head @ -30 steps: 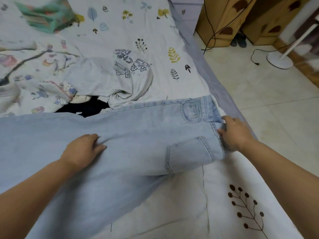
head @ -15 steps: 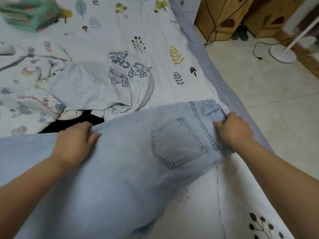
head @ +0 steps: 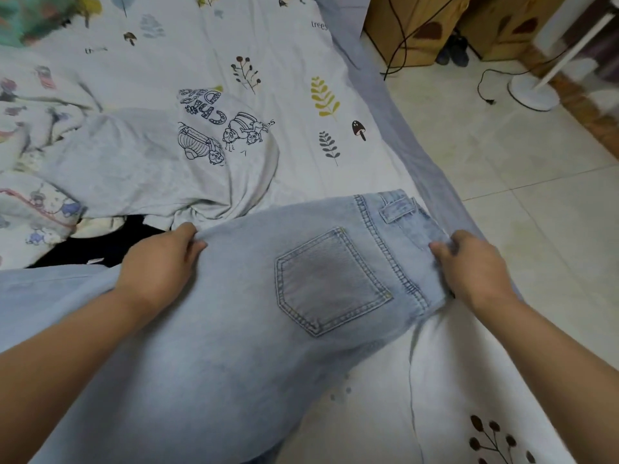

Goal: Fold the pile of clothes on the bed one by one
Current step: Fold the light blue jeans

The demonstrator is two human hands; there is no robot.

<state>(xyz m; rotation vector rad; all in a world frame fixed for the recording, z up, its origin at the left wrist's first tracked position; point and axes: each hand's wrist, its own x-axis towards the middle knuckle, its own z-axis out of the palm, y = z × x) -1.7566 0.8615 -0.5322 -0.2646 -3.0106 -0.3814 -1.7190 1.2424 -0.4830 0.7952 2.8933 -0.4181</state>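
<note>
Both hands pinch the light blue jeans (head: 207,329): left hand (head: 160,262) at 9 o'clock, right hand (head: 469,266) at 3. Next, probably lay them flat and fold.

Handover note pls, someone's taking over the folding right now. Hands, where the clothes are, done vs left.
Left hand: grips the far edge of the light-blue jeans partway along the leg.
Right hand: grips the waistband end by the bed's right edge.
Jeans lie across the near part of the bed, back pocket up, leg running off to the left; not yet folded into a compact stack.
Unfolded pile behind them: grey printed T-shirt, a black garment, patterned fabric at left.
Done: no folded item visible.
Left: finish the jeans, then the pile.
</note>
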